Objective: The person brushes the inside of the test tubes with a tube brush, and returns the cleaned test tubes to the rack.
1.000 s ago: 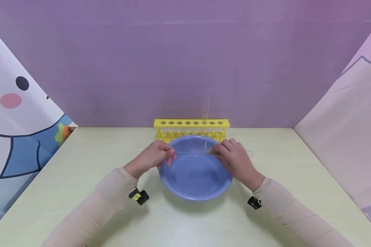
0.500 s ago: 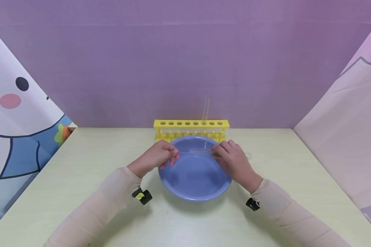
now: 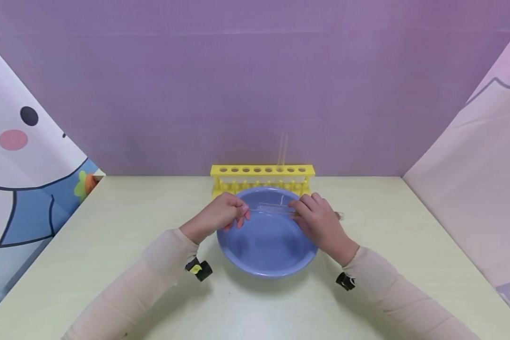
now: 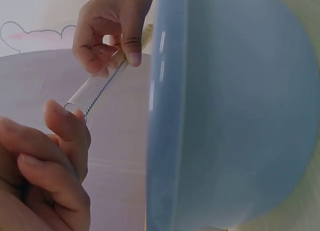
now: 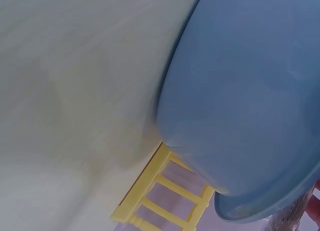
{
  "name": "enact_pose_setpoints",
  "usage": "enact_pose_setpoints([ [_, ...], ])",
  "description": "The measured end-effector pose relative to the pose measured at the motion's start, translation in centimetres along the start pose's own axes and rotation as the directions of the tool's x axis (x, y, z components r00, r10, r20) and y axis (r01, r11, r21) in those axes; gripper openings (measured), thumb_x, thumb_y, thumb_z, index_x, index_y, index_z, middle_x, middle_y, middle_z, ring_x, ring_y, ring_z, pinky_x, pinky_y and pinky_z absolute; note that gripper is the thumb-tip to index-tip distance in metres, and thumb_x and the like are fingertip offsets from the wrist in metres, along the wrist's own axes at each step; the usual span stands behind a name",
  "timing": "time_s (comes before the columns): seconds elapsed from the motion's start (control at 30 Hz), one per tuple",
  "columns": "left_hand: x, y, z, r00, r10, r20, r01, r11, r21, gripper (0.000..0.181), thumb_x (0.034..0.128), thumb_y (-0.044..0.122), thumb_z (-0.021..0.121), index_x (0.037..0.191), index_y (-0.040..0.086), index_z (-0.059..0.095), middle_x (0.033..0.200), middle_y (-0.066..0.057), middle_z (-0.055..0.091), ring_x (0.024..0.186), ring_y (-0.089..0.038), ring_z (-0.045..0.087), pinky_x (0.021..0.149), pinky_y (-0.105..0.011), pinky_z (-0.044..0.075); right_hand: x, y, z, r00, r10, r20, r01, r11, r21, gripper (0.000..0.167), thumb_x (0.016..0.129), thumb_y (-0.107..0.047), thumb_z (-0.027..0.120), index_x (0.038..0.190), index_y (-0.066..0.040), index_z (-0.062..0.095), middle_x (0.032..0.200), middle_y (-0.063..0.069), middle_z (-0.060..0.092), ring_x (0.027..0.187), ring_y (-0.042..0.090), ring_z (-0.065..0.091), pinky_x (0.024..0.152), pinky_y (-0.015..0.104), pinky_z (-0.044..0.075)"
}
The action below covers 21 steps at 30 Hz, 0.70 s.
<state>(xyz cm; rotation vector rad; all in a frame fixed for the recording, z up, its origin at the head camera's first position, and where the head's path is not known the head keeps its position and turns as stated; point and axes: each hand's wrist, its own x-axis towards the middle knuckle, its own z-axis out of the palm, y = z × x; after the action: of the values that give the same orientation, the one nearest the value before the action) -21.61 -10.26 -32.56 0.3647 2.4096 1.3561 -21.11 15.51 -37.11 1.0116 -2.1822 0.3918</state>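
Observation:
Over a blue plastic basin point(image 3: 267, 245), my right hand point(image 3: 318, 221) grips a clear glass test tube point(image 4: 91, 91), which lies nearly level across the basin. A test tube brush point(image 4: 106, 86) runs inside it. Its twisted wire passes out of the tube's mouth toward my left hand point(image 3: 222, 213), whose thumb and fingers pinch the wire end. In the right wrist view, the brush's bristles point(image 5: 289, 216) show through the glass beside the basin rim. My right palm and fingers hide the middle of the tube.
Behind the basin stands a yellow test tube rack point(image 3: 262, 170) with a row of holes and pegs. One clear test tube point(image 3: 283, 150) stands upright in it. A purple backdrop point(image 3: 255, 85) closes off the table's back edge.
My left hand has moved right, closer to my right hand, pushing the brush deeper. Bristles now show at the tube's far end. My right hand has shifted slightly left.

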Motion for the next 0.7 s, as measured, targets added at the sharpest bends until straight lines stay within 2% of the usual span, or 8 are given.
enact_pose_setpoints([
  [0.47, 0.39, 0.02, 0.45, 1.0, -0.007, -0.005, 0.007, 1.0, 0.03, 0.027, 0.0969, 0.013, 0.048, 0.079, 0.005, 0.066, 0.055, -0.002, 0.051, 0.04, -0.014, 0.036, 0.044, -0.025, 0.033, 0.06, -0.05, 0.09, 1.0, -0.012, 0.002, 0.012, 1.0, -0.015, 0.035, 0.069, -0.005, 0.082, 0.098, -0.007, 0.062, 0.084, 0.004, 0.056, 0.068, 0.019, 0.04, 0.057, 0.028, 0.034],
  [0.7, 0.38, -0.07, 0.69, 1.0, -0.015, -0.012, 0.016, 0.998, 0.061, 0.028, 0.0982, 0.015, 0.048, 0.079, 0.006, 0.066, 0.056, -0.003, 0.055, 0.039, -0.013, 0.037, 0.044, -0.025, 0.034, -0.27, 0.14, 0.4, 1.0, -0.003, 0.022, 0.003, 1.0, 0.018, 0.034, 0.071, -0.006, 0.08, 0.099, -0.007, 0.062, 0.085, 0.004, 0.056, 0.069, 0.019, 0.041, 0.059, 0.028, 0.035],
])
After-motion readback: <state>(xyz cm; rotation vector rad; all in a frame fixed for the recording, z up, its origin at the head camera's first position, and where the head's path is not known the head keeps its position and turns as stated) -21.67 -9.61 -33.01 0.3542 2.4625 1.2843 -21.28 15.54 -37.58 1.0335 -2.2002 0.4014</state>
